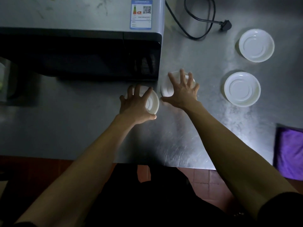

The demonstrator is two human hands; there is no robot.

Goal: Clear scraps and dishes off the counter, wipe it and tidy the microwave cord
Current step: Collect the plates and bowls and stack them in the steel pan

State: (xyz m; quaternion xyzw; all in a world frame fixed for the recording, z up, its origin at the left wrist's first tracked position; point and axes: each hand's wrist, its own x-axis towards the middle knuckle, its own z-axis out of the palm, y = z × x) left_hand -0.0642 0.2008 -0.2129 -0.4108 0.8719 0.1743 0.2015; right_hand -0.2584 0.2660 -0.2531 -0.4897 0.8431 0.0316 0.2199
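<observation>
Below the microwave's (82,51) front edge, both hands reach forward with forearms stretched toward twelve o'clock. Left hand (136,104) has its fingers (139,90) curled over the far rim of a white bowl (153,102), thumb hooked under the near rim at five o'clock, so the bowl is gripped and tipped, its opening facing three o'clock. Right hand (182,91) lies palm down with fingers spread apart over a second white dish (165,89), thumb stretched out to nine o'clock; whether those fingers press the dish or only hover cannot be told, and most of the dish is hidden under the hand.

At two o'clock from the right hand, two more plates sit upright on the steel surface (188,136), the near plate (242,89) and the far plate (256,45), well apart from the hands. Beyond them the black cord (199,18) loops at one o'clock, its plug (226,25) lying loose and pointing toward three o'clock. A purple cloth (289,151) hangs over the surface's edge at four o'clock, cut off by the frame. Dim light blurs the microwave door.
</observation>
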